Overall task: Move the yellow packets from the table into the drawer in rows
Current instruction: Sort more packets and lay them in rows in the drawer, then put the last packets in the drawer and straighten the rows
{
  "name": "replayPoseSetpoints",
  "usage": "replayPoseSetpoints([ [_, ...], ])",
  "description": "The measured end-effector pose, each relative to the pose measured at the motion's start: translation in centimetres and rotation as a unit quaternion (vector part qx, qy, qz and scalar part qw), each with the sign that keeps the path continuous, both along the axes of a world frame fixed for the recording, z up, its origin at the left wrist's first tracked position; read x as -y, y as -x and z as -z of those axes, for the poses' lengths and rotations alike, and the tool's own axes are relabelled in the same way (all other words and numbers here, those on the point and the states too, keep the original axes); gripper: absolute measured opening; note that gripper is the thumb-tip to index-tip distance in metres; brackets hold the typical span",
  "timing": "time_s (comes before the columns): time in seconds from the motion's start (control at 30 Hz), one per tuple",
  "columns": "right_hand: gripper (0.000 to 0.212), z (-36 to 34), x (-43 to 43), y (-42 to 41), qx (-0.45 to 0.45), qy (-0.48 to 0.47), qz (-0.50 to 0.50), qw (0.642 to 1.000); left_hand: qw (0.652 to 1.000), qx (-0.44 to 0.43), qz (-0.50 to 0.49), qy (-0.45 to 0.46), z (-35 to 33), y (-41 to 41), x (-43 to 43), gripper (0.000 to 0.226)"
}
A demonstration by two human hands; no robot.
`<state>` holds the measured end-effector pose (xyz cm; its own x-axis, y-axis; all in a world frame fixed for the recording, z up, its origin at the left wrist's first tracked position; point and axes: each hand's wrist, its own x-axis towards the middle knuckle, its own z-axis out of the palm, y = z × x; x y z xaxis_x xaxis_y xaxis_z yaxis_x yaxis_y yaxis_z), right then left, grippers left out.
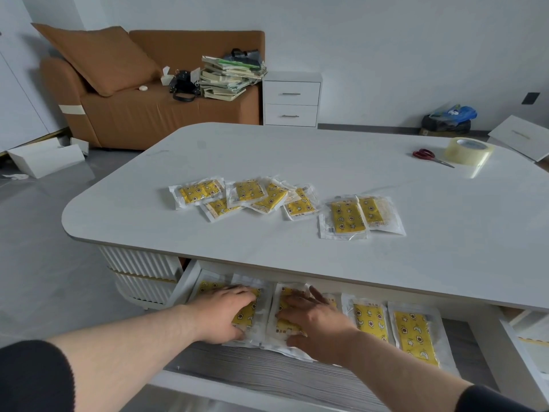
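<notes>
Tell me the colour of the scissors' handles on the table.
Red, seen in the head view: the scissors lie beside the tape roll.

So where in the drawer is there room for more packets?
The grey drawer floor in front of the packet row is bare. The back is crowded: packets side by side, with the left hand and right hand on two.

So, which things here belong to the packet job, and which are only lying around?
For the job:
open drawer; row of packets inside it; loose packets on the table; left hand and right hand, both resting on the row.

Lying about:
scissors; tape roll; stack of books on the sofa; white cabinet.
</notes>
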<state>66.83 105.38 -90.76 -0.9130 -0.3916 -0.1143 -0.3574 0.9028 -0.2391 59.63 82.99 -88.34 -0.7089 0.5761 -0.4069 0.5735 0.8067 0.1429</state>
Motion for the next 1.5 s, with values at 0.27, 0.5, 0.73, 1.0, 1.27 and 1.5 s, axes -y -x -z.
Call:
replayPoseSetpoints([
  [0.27,0.066,-0.5,-0.1,-0.5,0.001,0.000,0.020,1.000,1.000,-0.004,0.004,0.007,-0.6,-0.2,-0.2,0.089],
  [0.5,0.068,-0.9,-0.2,-0.5,-0.003,0.019,0.043,0.999,1.000,-0.015,0.007,0.004,-0.6,0.0,-0.2,0.094],
  [0.73,0.058,-2.0,0.1,-0.7,-0.019,0.053,0.072,0.996,1.000,-0.028,0.009,-0.001,-1.9,0.0,0.0,0.085],
  [1.0,0.020,-8.5,-1.3,-1.9,0.065,0.119,0.100,0.986,0.995,0.038,-0.081,-0.037,-6.6,-1.3,-0.6,0.029],
  [1.27,0.014,-17.1,-6.3,-2.2,-0.007,0.196,0.201,0.960,0.976,0.029,-0.114,-0.184,-12.5,-0.8,-3.0,0.026],
  [1.5,0.012,-16.2,-10.7,4.6,-0.074,0.165,0.386,0.905,0.951,-0.016,-0.148,-0.272,-12.3,1.2,-5.2,0.006],
])
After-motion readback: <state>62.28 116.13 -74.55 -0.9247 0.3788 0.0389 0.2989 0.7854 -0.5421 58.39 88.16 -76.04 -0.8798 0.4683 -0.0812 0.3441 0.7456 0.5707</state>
